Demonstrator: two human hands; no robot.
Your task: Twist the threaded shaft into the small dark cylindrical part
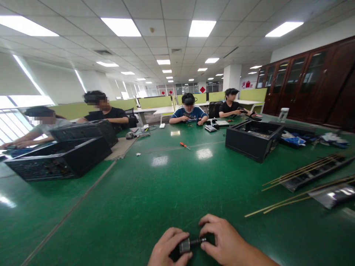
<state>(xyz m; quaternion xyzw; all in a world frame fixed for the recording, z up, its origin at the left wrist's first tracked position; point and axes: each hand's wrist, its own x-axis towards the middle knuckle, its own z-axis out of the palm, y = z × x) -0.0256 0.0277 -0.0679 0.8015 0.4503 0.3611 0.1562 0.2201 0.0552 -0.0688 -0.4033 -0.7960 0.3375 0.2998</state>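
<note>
Low in the head view, my left hand (168, 246) is closed around a short dark cylinder with a thin shaft (184, 245). The shaft points right, toward my right hand (222, 236). My right thumb and fingers are closed on the shiny tip at the shaft's far end. The piece lies level, just above or on the green tabletop (133, 210); I cannot tell whether it touches. Its exact kind is too small and dark to make out, and my fingers hide part of it.
An orange-handled screwdriver (183, 145) lies mid-table. Open black computer cases stand at left (80, 159) and right (249, 142). Thin wooden sticks (288, 201) and a plastic-wrapped item (334, 194) lie at right. Several people sit around the table; one person (188, 112) works opposite.
</note>
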